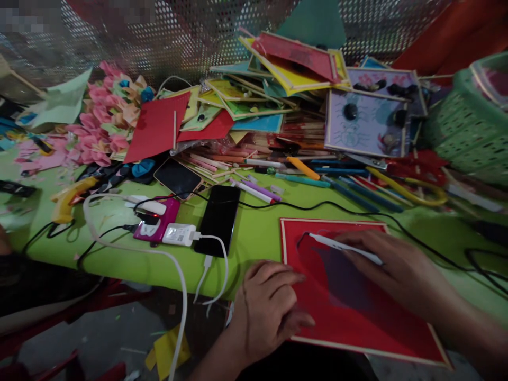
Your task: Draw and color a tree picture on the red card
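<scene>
A red panel (381,323) edged with thin pale sticks lies at the front right of the table, its near edge jutting past the table's edge. Between the fingers of my right hand (381,264) is a white pen (345,247), its tip touching the panel near the top left. A short dark line shows by the tip. My left hand (270,307) is curled over the panel's left edge, fingertips and thumb over the red surface; its palm is hidden. A shadow darkens the panel's middle.
Left of the panel lie a black phone (218,219), a purple power strip (171,210) with white cables, and a yellow-handled glue gun (71,200). A black cord (329,202) crosses behind the panel. Behind are pens, framed cards (367,124), pink paper flowers (99,116) and a green basket (468,121).
</scene>
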`<state>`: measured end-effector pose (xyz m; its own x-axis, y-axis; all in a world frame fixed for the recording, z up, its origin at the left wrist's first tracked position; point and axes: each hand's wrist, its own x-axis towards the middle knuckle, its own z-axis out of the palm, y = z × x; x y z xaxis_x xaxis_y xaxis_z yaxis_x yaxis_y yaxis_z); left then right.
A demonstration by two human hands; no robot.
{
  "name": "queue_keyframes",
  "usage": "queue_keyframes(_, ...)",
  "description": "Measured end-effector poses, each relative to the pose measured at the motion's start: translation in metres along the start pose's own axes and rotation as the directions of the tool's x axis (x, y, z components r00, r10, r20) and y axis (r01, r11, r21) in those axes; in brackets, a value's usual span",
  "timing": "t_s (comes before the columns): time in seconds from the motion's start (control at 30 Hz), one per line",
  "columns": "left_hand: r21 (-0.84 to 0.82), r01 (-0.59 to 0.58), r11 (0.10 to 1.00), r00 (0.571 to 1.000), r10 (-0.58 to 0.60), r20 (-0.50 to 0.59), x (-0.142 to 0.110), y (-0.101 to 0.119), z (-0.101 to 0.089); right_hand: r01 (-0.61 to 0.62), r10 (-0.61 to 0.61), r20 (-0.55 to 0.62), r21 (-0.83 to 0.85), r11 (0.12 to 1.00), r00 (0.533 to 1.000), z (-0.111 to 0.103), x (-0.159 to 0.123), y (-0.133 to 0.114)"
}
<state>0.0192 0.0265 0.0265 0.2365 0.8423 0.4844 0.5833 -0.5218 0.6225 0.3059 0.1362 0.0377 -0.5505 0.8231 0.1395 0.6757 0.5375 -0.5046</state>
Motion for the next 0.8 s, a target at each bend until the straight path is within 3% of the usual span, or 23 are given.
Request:
queue_keyframes(0.27,-0.003,0.003,1.0,1.0,-0.003,-0.007,-0.001,0.0,0.001,0.016,-0.016,-0.036,-0.009,1.0,0.999,0.002,0.0,0.001)
queue_keyframes(0.47,-0.017,0.018,1.0,1.0,-0.018,-0.011,-0.001,0.0,0.002,-0.027,0.027,0.024,0.003,1.0,0.999,0.0,0.002,-0.002)
queue_keyframes(0.6,-0.008,0.001,1.0,1.0,-0.001,-0.016,-0.002,0.0,0.002,-0.043,0.043,0.004,-0.001,0.999,0.999,-0.001,0.002,-0.002)
queue_keyframes(0.8,0.064,0.0,0.998,0.999,-0.003,0.042,-0.004,-0.001,0.001,-0.03,0.027,0.056,0.061,0.998,0.998,-0.003,0.004,-0.01)
